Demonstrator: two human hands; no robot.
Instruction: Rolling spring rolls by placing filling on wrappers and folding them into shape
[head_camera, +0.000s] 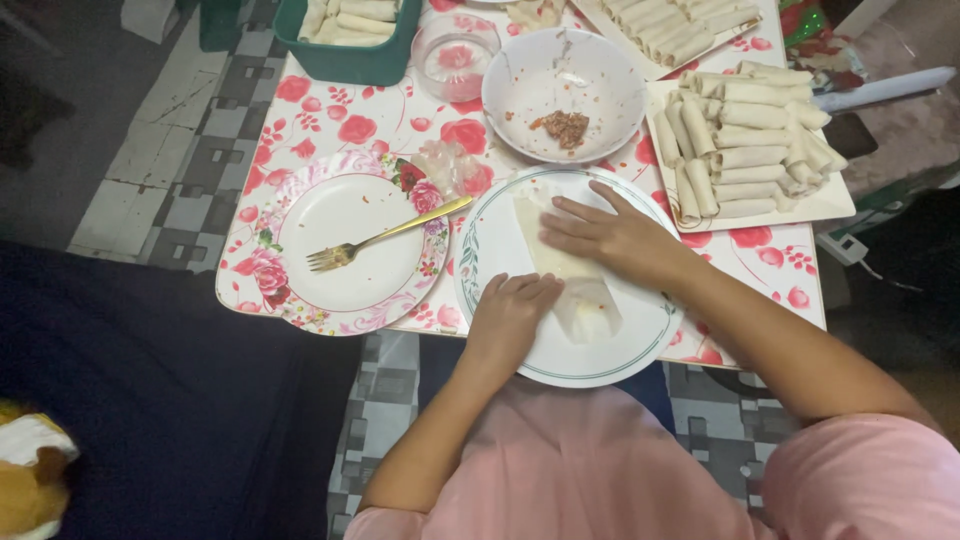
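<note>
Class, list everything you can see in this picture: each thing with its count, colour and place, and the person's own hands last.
Table: one, white with red roses, centre.
Plate: one, white, green-rimmed, under the hands.
Wrapper: one, pale, on that plate.
Floral plate: one, left.
Fork: one, gold, on floral plate.
Bowl: one, white, with brown filling.
Glass bowl: one, clear, top.
Rolls: many, pale, on tray, right.
Tub: one, green, top left.
Left hand: on wrapper.
Right hand: on wrapper.
</note>
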